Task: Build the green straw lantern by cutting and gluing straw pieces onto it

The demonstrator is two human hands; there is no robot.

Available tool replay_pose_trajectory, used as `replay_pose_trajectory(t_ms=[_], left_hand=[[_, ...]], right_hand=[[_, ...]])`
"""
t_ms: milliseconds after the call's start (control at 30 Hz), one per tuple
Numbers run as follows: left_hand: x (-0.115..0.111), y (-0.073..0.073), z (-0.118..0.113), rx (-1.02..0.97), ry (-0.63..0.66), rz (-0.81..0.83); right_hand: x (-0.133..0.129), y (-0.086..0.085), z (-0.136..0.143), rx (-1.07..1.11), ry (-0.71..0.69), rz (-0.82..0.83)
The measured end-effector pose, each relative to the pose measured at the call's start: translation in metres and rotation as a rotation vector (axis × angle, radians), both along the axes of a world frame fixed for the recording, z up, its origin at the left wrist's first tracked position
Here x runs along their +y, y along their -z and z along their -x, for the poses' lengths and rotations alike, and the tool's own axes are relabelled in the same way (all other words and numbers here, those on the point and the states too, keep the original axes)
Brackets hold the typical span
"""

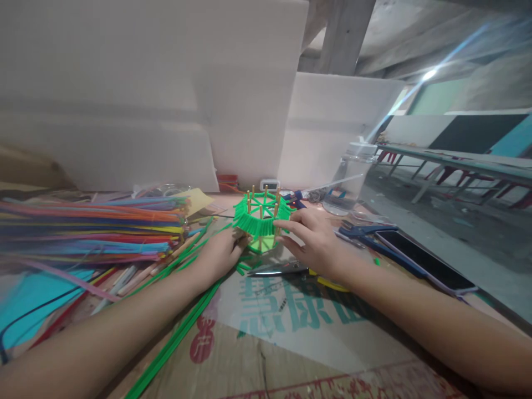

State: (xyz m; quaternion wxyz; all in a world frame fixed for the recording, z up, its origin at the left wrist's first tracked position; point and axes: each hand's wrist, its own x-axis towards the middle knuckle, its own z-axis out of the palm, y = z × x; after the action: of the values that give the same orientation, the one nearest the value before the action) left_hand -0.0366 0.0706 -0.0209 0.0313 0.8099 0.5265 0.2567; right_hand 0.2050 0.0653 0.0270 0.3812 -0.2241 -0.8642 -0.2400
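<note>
A small green pipe-cleaner model (262, 226) with upright wooden sticks stands on the table in the middle. Its flared green fringe runs round an upper ring with spokes, above a lighter green base. My left hand (220, 252) is closed at the lower left of the model, its fingertips partly hidden behind the edge. From the right, my right hand (316, 238) grips the model's side, index finger on the fringe and thumb lower down by a stick. Just in front of the model lie scissors (282, 271) with yellow handles, partly under my right hand.
Bundles of coloured pipe cleaners (91, 227) fill the left side, and long green pipe cleaners (178, 335) run past my left forearm. To the right lie blue-handled pliers (366, 230) and a phone (424, 260). A clear bottle (347, 180) stands behind, near white boards (249, 94).
</note>
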Motion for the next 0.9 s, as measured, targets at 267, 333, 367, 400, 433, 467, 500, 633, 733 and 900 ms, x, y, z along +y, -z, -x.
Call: replay_pose_trajectory(t_ms=[267,333,367,400,433,467,500,633,733,900], left_hand=[[0.001,0.0,0.0,-0.012,0.017,0.007],[0.001,0.001,0.001,-0.015,0.021,0.003],[0.002,0.001,0.001,-0.011,0.02,0.003],[0.002,0.001,0.001,-0.005,0.018,0.004],[0.002,0.001,0.0,0.0,0.015,0.008],[0.002,0.001,0.0,0.002,0.011,0.014],[0.002,0.0,0.0,0.0,0.01,0.02],[0.001,0.0,0.0,-0.027,0.019,0.025],[0.001,0.0,0.0,-0.017,0.002,0.014],[0.001,0.0,0.001,-0.017,0.024,0.005]], right_hand=[[0.007,0.0,0.007,0.004,0.064,-0.004],[0.009,0.0,0.008,0.007,0.06,0.012],[0.01,0.0,0.009,0.014,0.057,0.015],[0.01,0.0,0.01,0.021,0.055,0.017],[0.011,0.001,0.011,0.027,0.051,0.015],[0.011,0.001,0.011,0.03,0.046,0.013],[0.011,0.001,0.011,0.034,0.04,0.011],[0.008,0.001,0.008,0.033,0.009,0.0],[0.003,0.0,0.005,0.009,0.002,-0.032],[0.0,-0.003,0.001,0.054,-0.04,0.029]])
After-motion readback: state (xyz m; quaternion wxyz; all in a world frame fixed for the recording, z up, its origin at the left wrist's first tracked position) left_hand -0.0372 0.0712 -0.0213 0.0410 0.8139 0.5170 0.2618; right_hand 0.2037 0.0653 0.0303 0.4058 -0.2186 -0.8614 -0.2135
